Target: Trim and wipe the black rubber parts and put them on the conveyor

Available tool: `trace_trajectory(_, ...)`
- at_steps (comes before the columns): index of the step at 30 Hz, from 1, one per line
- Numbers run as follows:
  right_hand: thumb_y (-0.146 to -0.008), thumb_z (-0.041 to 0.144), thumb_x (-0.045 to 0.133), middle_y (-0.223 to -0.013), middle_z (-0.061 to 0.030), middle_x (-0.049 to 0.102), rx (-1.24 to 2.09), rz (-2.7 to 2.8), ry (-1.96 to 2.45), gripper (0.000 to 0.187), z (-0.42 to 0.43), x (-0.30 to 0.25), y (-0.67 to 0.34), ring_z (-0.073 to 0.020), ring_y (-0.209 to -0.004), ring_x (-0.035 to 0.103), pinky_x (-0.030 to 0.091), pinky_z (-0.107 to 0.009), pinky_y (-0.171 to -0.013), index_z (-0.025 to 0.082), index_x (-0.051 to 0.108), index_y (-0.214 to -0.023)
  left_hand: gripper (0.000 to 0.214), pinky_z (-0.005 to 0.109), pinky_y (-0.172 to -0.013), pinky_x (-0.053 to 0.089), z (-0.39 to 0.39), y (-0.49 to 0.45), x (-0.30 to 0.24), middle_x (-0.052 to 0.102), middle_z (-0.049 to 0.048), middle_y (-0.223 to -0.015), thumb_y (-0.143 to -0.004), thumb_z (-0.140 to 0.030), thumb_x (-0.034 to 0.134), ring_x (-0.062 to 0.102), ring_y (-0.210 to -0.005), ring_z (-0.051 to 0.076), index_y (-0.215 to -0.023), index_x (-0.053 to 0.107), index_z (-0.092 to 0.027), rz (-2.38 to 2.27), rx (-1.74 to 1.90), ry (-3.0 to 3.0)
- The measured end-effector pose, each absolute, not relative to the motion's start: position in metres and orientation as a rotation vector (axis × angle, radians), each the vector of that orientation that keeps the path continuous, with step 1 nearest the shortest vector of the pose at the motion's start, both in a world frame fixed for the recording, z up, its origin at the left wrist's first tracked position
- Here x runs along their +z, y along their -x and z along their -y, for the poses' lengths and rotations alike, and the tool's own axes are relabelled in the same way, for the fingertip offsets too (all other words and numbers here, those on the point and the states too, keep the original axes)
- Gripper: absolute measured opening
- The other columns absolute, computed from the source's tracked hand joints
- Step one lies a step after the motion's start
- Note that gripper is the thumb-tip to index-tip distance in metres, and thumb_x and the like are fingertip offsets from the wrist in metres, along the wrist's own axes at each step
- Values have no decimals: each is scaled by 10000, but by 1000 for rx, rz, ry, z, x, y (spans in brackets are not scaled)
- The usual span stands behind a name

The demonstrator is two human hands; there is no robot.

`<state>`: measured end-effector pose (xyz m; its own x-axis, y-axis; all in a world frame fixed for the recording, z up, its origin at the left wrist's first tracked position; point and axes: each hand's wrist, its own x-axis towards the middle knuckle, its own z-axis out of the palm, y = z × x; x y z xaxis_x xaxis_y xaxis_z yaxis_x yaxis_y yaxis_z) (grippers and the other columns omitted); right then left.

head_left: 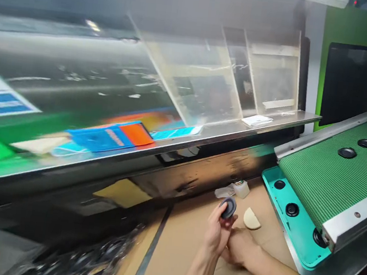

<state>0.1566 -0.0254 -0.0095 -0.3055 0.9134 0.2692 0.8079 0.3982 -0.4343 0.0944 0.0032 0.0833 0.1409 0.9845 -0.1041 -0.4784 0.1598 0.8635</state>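
1. The person's left hand is clamped by its fingertips on a dark grey, round, shallow disc with a raised rim, holding it tilted above the work surface.
2. The right hand is just to the right of the left, the two close together and overlapping in view; its fingers are mostly hidden, so I cannot tell whether they grip anything.
3. Beneath both hands lies a brown, cardboard-like work surface, crossed on its left by a dark strip.
4. To the right of the disc, a cream-coloured half-round piece lies on the surface.
5. Farther off, a small white bottle with a metallic top stands beside a crumpled piece of translucent plastic.
6. On the right, a long turquoise tray sits at the near end of a green ribbed conveyor belt. Three black round parts are in the tray, the nearest partly covered by the conveyor's end.
7. Three more black discs lie spaced out on the belt.
8. At the near left, shiny dark items are bunched in clear plastic, too blurred to make out.
9. On the far metal ledge rest a blue and orange packet, at left, and white papers, at right.
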Motion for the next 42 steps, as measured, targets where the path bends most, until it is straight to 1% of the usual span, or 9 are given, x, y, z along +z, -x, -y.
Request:
trace_trajectory(5,-954,352,501,-965,-100,688,105,1996,1608,250,28,3,-164,-266,-984,592,432,-405,-884,212,702,-901,41,359,-759,624,-4,-20,30,724,35,-890,-854,-188,642,714,-792,174,-889,633,-169,-899,1354,-499)
trace_trajectory(7,-935,306,533,-1136,-131,660,12,1817,1800,197,28,7,-175,-304,-1094,546,407,-459,-934,218,694,-1008,79,399,-819,625,-2,-13,26,742,92,-1025,-880,-177,619,732,-909,217,-947,652,-153,-868,1396,-496)
trace_trajectory(10,-881,266,614,-1251,-184,623,-27,1697,2021,314,22,11,-197,-360,-1152,515,409,-509,-943,205,676,-1183,123,415,-862,610,0,-12,28,736,145,-1094,-892,-161,595,731,-989,247,-1001,645,-135,-786,1380,-456)
trace_trajectory(13,-946,293,552,-1157,-169,665,54,1739,1848,336,14,12,-207,-306,-1103,561,435,-459,-970,180,663,-1243,153,425,-847,604,-1,-18,26,731,165,-1084,-918,-206,555,732,-989,256,-1035,625,-136,-707,1226,-332)
trace_trajectory(16,-979,389,541,-1241,-142,636,72,1760,1499,387,18,13,-192,-264,-1140,552,451,-404,-1002,197,638,-1301,255,437,-829,600,-4,-24,19,725,170,-1070,-967,-326,474,726,-975,260,-1032,628,-133,-638,1098,-262)
trace_trajectory(20,-995,363,531,-1320,-140,596,21,2015,1289,372,36,11,-155,-254,-1090,537,480,-393,-944,220,644,-1319,276,432,-934,565,-7,-21,13,724,166,-1095,-960,-302,454,705,-1026,258,-1010,661,-126,-562,1058,-239)
trace_trajectory(24,-1016,309,479,-1394,-128,568,-114,2112,1307,366,32,8,-140,-260,-1039,507,470,-414,-909,236,642,-1336,248,413,-1027,512,-7,-19,11,737,157,-1066,-956,-253,489,692,-1063,254,-1012,684,-110,-503,1044,-218)
trace_trajectory(31,-1025,279,434,-1436,-130,542,-158,2060,1385,387,30,6,-138,-259,-1003,492,458,-418,-886,222,631,-1353,298,375,-1013,516,-8,-27,9,744,144,-1012,-998,-279,455,697,-1048,242,-931,699,-121,-491,1054,-176)
trace_trajectory(42,-1025,265,398,-1315,-152,605,-147,1960,1459,392,31,8,-141,-263,-980,523,447,-438,-900,216,634,-1335,303,355,-991,509,-6,-30,5,741,148,-1053,-1000,-303,484,689,-1043,243,-933,710,-114,-478,1074,-231)
